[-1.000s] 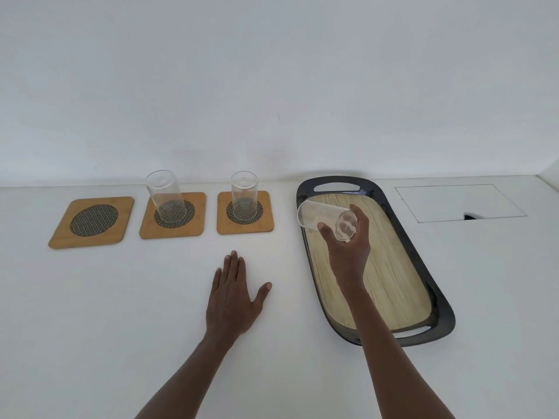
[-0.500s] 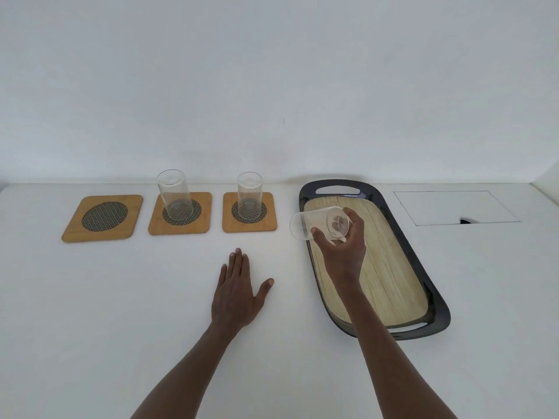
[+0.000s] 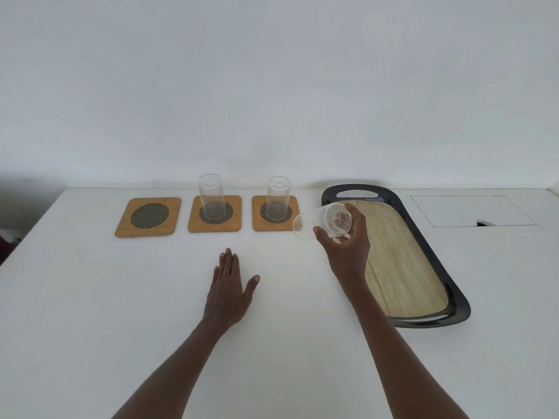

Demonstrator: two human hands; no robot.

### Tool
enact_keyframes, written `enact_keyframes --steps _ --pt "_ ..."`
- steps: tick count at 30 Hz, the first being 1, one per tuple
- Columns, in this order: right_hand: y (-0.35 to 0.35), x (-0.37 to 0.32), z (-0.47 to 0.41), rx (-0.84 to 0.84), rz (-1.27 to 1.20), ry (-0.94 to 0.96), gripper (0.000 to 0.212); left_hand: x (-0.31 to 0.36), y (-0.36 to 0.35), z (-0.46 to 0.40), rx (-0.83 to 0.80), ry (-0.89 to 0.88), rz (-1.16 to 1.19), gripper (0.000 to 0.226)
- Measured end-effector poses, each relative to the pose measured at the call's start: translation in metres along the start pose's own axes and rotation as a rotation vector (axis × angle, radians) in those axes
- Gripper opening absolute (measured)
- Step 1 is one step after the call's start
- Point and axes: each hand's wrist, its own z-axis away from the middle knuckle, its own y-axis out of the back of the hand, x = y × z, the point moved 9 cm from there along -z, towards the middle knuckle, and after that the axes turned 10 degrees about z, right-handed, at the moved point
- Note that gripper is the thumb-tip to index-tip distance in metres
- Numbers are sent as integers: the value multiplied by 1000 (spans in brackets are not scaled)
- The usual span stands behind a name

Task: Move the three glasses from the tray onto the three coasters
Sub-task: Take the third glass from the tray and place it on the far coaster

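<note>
My right hand [image 3: 348, 249] grips a clear glass [image 3: 320, 223] tilted on its side, mouth pointing left, in the air over the tray's left rim. The tray [image 3: 423, 237] is black-rimmed with a wooden floor and holds nothing else. Three wooden coasters with mesh centres lie in a row at the back. The middle coaster [image 3: 195, 223] bears an upright glass [image 3: 210, 195], and so does the right coaster [image 3: 260, 223] with its glass [image 3: 278, 196]. The left coaster [image 3: 127, 222] is bare. My left hand [image 3: 228, 293] rests flat on the table, fingers apart, holding nothing.
The white table [image 3: 121, 313] meets a white wall at the back. A rectangular hatch with a small notch [image 3: 472, 210] is set into the tabletop right of the tray. The table's left edge runs diagonally at the far left.
My right hand has carried the tilted glass leftward, from above the tray's middle to over its left rim. The left hand has stayed flat on the table.
</note>
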Motion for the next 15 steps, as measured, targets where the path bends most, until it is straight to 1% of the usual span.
enact_keyframes --steps 7,15 --pt "-39 -33 32 -40 -62 -5 78 -47 53 24 27 26 -27 84" --pt "-91 -72 67 -98 -85 21 77 -110 108 43 52 77 -62 82"
